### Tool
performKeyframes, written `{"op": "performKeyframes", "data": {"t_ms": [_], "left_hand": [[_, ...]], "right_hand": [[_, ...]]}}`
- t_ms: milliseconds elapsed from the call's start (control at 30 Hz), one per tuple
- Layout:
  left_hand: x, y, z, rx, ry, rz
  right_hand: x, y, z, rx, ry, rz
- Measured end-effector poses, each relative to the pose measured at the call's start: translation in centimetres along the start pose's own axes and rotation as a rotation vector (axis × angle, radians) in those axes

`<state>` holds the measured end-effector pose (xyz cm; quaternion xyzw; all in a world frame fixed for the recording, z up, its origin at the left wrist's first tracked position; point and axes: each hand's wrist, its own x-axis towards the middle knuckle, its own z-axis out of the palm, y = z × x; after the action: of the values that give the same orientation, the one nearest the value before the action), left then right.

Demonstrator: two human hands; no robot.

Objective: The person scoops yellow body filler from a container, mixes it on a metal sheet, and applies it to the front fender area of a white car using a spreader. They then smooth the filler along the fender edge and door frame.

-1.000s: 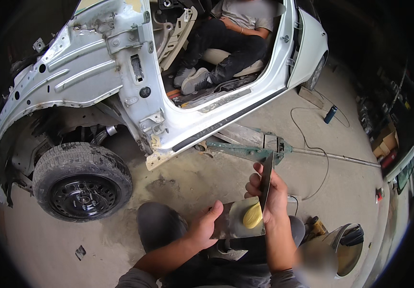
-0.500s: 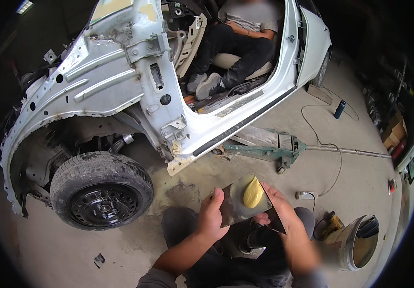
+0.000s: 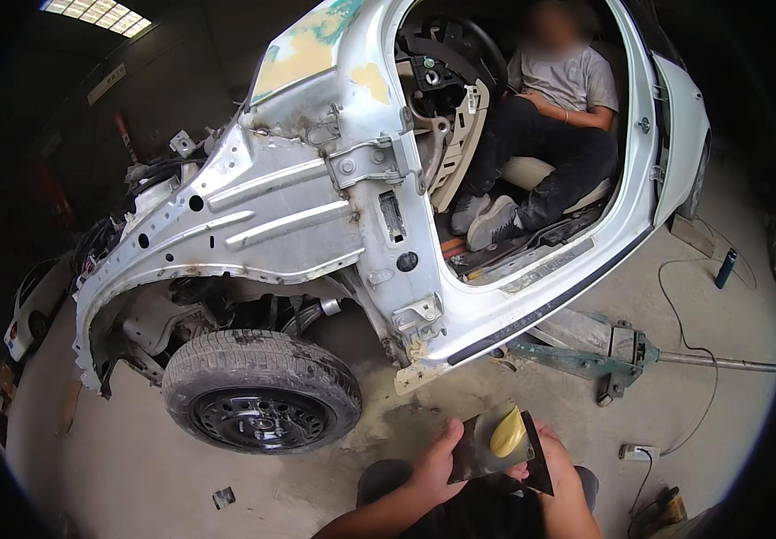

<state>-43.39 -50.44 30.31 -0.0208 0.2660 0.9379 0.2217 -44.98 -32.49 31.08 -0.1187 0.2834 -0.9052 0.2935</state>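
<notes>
My left hand (image 3: 437,460) grips the left end of a square, flat metal plate (image 3: 474,449), thumb on its top edge. A smooth dollop of yellow paste (image 3: 507,433) sits on the plate's right part. My right hand (image 3: 557,463) holds a dark, thin spreader blade (image 3: 539,472) against the plate's right edge, some fingertips showing below the plate. Both hands are low in the view, over my knees, below the white car's stripped front corner and door sill (image 3: 540,307).
Beside my hands lies a loose-looking front wheel (image 3: 262,386) under the bare wheel arch (image 3: 226,269). A person (image 3: 558,135) sits in the doorway. A green floor jack (image 3: 621,359), cables, a power strip (image 3: 639,452), a yellow tool (image 3: 666,508) and a dark bottle (image 3: 726,268) are on the floor.
My view has swung up and leftward, bringing more of the car's pillar into sight. The blade, earlier raised upright, has lowered beside the plate, and both hands sit lower in the picture.
</notes>
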Motion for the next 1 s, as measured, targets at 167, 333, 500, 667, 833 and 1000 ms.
{"op": "performKeyframes", "data": {"t_ms": [167,333,500,667,833,1000], "left_hand": [[3.0,2.4,-1.1,-0.046,0.054,0.044],[12.0,3.6,-0.3,0.127,0.063,-0.081],[15.7,5.5,5.9,0.089,0.033,-0.165],[12.8,12.5,16.7,0.128,0.337,-0.199],[9.3,22.2,29.6,0.227,0.713,-0.259],[5.4,28.6,38.4,0.084,0.48,0.217]], "right_hand": [[2.6,1.7,-2.6,-0.04,0.388,0.126],[3.9,2.0,-6.1,-0.05,0.672,-0.042],[6.0,0.3,-10.1,0.127,0.824,0.066],[6.6,-3.5,-8.1,0.26,0.888,0.145],[7.4,-13.1,0.6,0.293,0.668,-0.08],[10.6,-29.9,16.2,0.181,0.655,-0.203]]}}
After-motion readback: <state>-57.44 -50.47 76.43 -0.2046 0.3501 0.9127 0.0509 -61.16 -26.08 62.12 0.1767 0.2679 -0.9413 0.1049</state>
